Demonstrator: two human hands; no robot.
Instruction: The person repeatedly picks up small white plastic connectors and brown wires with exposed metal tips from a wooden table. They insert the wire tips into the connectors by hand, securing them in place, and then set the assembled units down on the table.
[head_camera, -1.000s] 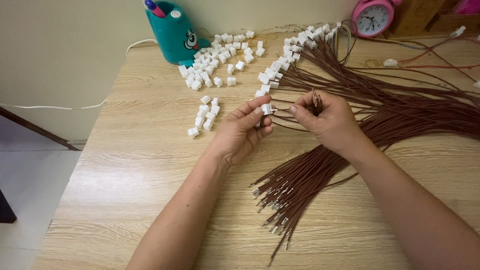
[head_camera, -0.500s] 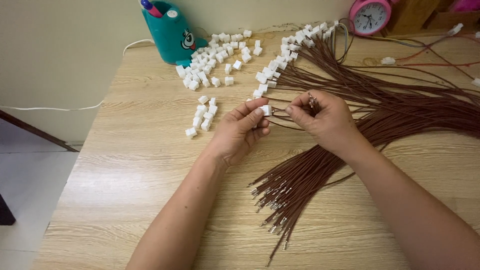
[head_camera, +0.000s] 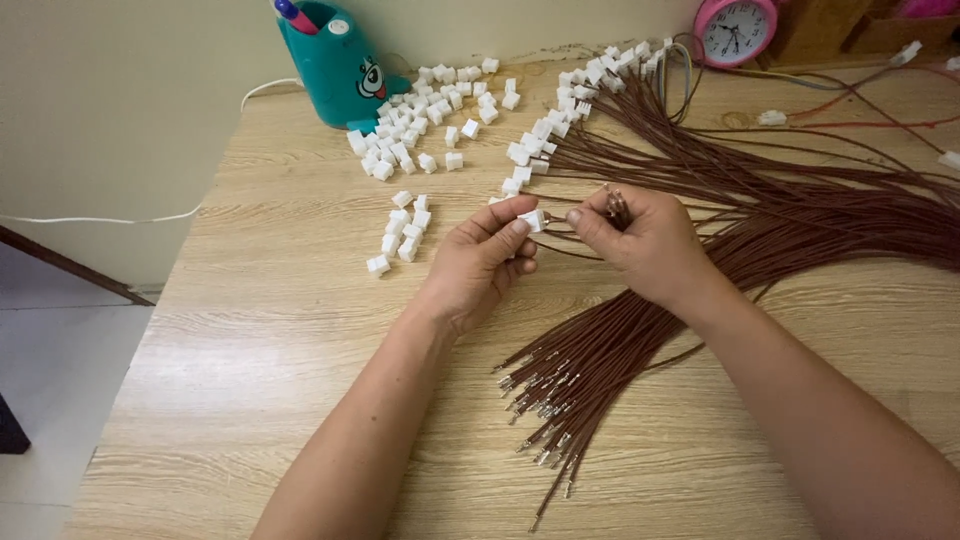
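1. Head view: the left hand (head_camera: 480, 262) pinches a small white connector housing (head_camera: 532, 219) between thumb and fingertips, held just above the wooden table (head_camera: 250, 330).
2. The right hand (head_camera: 645, 245) is closed around a few brown wires (head_camera: 617, 205), whose metal-tipped ends stick up above the fist; its thumb and forefinger press one wire end right at the housing.
3. The two hands meet over the middle of the table, almost touching.
4. A big bundle of brown wires (head_camera: 800, 220) fans across the table's right side, its crimped ends (head_camera: 540, 400) lying below the hands.
5. Loose white housings (head_camera: 405, 150) lie scattered at the far left, a smaller cluster (head_camera: 400, 235) near the left hand.
6. A teal pen holder (head_camera: 335, 65) and a pink clock (head_camera: 735, 30) stand along the far edge.
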